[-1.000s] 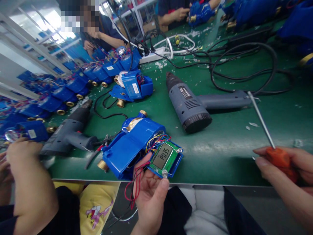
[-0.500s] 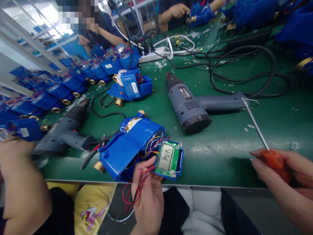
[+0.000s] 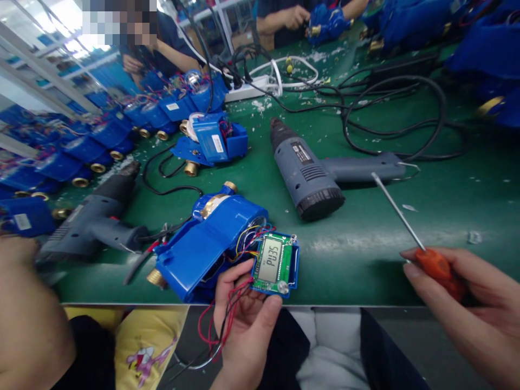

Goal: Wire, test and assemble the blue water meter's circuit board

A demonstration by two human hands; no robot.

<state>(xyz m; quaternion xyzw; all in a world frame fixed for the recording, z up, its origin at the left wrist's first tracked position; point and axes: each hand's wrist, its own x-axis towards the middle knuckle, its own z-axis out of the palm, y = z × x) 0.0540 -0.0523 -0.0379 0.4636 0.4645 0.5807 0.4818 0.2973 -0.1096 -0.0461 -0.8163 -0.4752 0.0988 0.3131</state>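
Note:
My left hand (image 3: 247, 325) supports a circuit board with a lit-up style display (image 3: 271, 261) in a small blue housing, fingers beneath and thumb at its lower edge. Red and black wires (image 3: 227, 319) hang over that hand. Thin coloured wires join the board to a blue water meter (image 3: 211, 238) with brass threaded ends, lying on the table's front edge. My right hand (image 3: 459, 292) is closed round the orange handle of a screwdriver (image 3: 406, 225). Its metal shaft points up and left, apart from the board, with the tip near a heat gun's handle.
A grey heat gun (image 3: 309, 168) lies mid-table; another (image 3: 93, 216) lies left, beside a neighbour's arm (image 3: 32, 314). Behind the held meter is another blue meter (image 3: 215, 138). Rows of meters (image 3: 81, 146) line the left. A power strip (image 3: 249, 89) and black cables (image 3: 390, 135) lie behind.
The board has turned slightly and its display faces me more squarely. My right hand has moved left with the screwdriver, its shaft tilting further left. The whole view has shifted a little.

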